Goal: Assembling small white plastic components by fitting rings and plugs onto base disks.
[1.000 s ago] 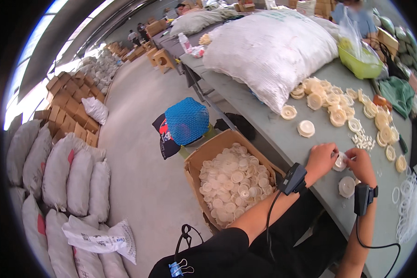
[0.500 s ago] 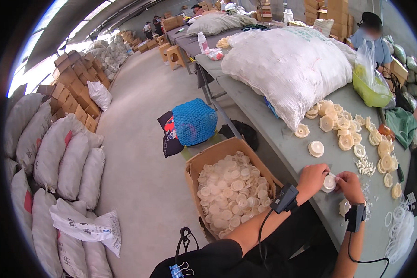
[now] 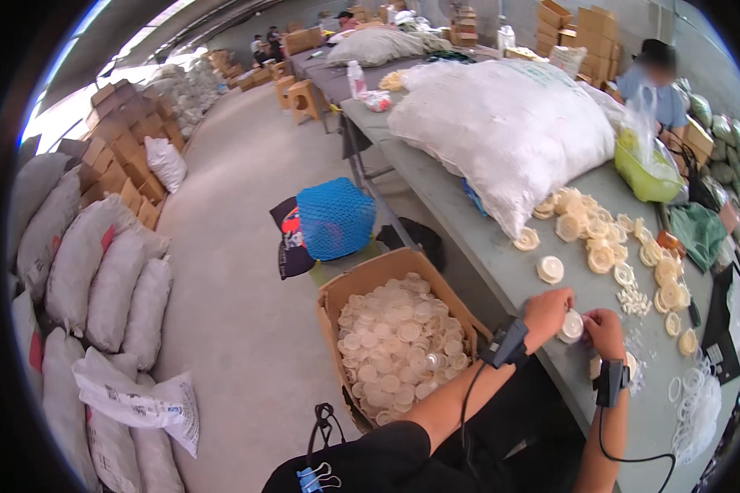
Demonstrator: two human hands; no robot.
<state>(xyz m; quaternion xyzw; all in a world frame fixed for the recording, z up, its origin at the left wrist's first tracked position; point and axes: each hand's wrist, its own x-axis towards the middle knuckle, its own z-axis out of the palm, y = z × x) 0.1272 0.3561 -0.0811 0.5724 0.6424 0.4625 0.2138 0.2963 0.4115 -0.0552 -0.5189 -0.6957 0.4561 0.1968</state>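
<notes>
At the near edge of the table, a round white plastic lid (image 3: 570,328) is held between my two hands. My left hand (image 3: 548,313) has its fingers closed at the lid's far left side. The fingers of my right hand (image 3: 605,332) pinch the lid's right edge; anything small in them is too hidden to name. Another round lid (image 3: 550,269) lies just beyond my left hand. A heap of cream plastic lids (image 3: 600,238) spreads farther off, with small white pieces (image 3: 634,300) on its near side. One more lid beside my right wrist is partly covered.
Below the table edge, an open cardboard box (image 3: 362,279) is full of lids. A big white sack (image 3: 510,123) covers much of the table. White rings (image 3: 699,411) lie near right, and a green basket (image 3: 645,177) stands farther right. Another person (image 3: 654,86) sits beyond it.
The whole view has shifted slightly, moving the scene a little left in the picture. Both hands remain at the same lid, with only small finger movement.
</notes>
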